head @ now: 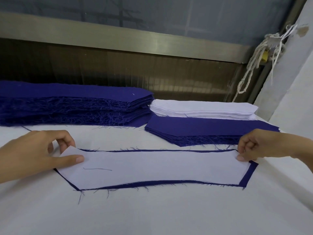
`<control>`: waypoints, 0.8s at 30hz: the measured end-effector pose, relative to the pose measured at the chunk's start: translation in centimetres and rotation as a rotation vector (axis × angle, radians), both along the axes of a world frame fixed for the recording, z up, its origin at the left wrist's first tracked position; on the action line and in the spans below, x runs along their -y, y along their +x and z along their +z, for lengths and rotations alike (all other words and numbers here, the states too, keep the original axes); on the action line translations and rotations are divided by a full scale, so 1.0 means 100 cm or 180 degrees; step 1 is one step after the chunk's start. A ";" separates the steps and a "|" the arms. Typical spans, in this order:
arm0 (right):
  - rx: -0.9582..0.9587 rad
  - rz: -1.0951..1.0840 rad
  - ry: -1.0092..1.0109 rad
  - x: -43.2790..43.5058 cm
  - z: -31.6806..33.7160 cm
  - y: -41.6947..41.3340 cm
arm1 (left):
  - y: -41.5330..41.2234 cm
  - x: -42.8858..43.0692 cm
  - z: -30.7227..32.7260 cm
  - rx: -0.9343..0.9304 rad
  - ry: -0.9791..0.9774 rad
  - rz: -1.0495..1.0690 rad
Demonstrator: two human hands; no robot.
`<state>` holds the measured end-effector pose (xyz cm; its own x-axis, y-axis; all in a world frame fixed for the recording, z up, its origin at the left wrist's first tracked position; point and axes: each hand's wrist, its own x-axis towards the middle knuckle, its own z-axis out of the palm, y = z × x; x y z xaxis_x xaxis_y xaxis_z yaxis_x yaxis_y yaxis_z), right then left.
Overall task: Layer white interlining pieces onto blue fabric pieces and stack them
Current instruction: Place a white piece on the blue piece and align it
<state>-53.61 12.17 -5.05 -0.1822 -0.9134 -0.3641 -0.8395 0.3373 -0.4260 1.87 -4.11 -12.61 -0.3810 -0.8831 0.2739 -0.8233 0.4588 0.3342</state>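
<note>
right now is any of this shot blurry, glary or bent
Head view: soft even light, only faint shadows under the left hand and right hand; mild glare on the metal rail; the wide lens bows that rail; the white piece is sharp.

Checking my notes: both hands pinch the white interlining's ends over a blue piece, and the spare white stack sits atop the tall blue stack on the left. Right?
No: the head view shows the white stack sitting atop the low blue stack on the right; the rest holds.
</note>
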 end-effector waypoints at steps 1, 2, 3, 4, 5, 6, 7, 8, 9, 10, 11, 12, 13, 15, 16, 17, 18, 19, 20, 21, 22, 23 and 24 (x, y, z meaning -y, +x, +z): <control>-0.0011 -0.0014 -0.0008 0.000 0.000 0.001 | 0.000 0.000 0.000 0.0028 -0.0002 0.0007; -0.0018 -0.0023 -0.0012 0.000 0.000 0.001 | 0.000 0.000 -0.001 0.0045 0.0007 0.0014; -0.0026 -0.0023 -0.0016 0.001 0.000 0.002 | 0.001 0.000 -0.001 0.0063 0.0017 0.0019; -0.0036 -0.0020 -0.0015 0.001 0.000 0.002 | 0.001 0.000 -0.001 0.0085 0.0023 0.0019; -0.0043 -0.0013 -0.0006 0.001 0.000 0.003 | 0.001 0.000 -0.001 0.0103 0.0026 0.0015; -0.0047 0.0003 0.0011 0.001 0.000 0.003 | 0.000 0.000 -0.001 0.0111 0.0027 0.0010; -0.0054 0.0029 0.0030 0.001 0.001 0.004 | 0.001 0.000 -0.001 0.0113 0.0024 0.0004; -0.0065 0.0055 0.0047 0.002 0.001 0.005 | 0.001 0.000 -0.001 0.0115 0.0020 -0.0005; -0.0079 0.0079 0.0061 0.002 0.001 0.006 | 0.001 0.000 -0.002 0.0113 0.0020 -0.0021; -0.0090 0.0102 0.0070 0.002 0.001 0.006 | 0.001 0.000 -0.002 0.0096 0.0030 -0.0040; -0.0101 0.0125 0.0074 0.002 0.001 0.006 | 0.001 0.000 -0.001 0.0067 0.0041 -0.0060; -0.0114 0.0159 0.0070 0.002 0.000 0.007 | 0.000 0.000 -0.001 0.0037 0.0047 -0.0080; -0.0121 0.0197 0.0051 0.002 -0.001 0.008 | -0.001 -0.001 0.000 0.0009 0.0044 -0.0114; -0.0079 0.0266 -0.0032 0.002 -0.002 0.008 | -0.005 -0.004 0.002 -0.0004 0.0041 -0.0248; -0.0039 0.0295 -0.0090 0.001 -0.002 0.008 | -0.007 -0.005 0.002 0.0019 0.0045 -0.0346; -0.0009 0.0344 -0.0141 0.001 -0.002 0.008 | -0.009 -0.006 0.002 0.0047 0.0047 -0.0457; 0.0004 0.0403 -0.0181 0.001 -0.002 0.007 | -0.010 -0.007 0.003 0.0067 0.0064 -0.0561; 0.0014 0.0455 -0.0217 0.001 -0.001 0.006 | -0.011 -0.008 0.003 0.0060 0.0095 -0.0657; 0.0051 0.0482 -0.0265 0.000 -0.001 0.005 | -0.012 -0.008 0.004 0.0040 0.0129 -0.0742; 0.0135 0.0477 -0.0320 0.000 -0.001 0.003 | -0.012 -0.008 0.003 0.0008 0.0178 -0.0821; 0.0275 0.0422 -0.0358 0.000 -0.001 0.002 | -0.012 -0.008 0.002 -0.0013 0.0214 -0.0900; 0.0434 0.0330 -0.0349 0.000 0.000 0.001 | -0.012 -0.008 0.002 -0.0034 0.0243 -0.0972; 0.0550 0.0243 -0.0289 0.000 0.000 0.000 | -0.011 -0.007 0.002 -0.0029 0.0272 -0.1037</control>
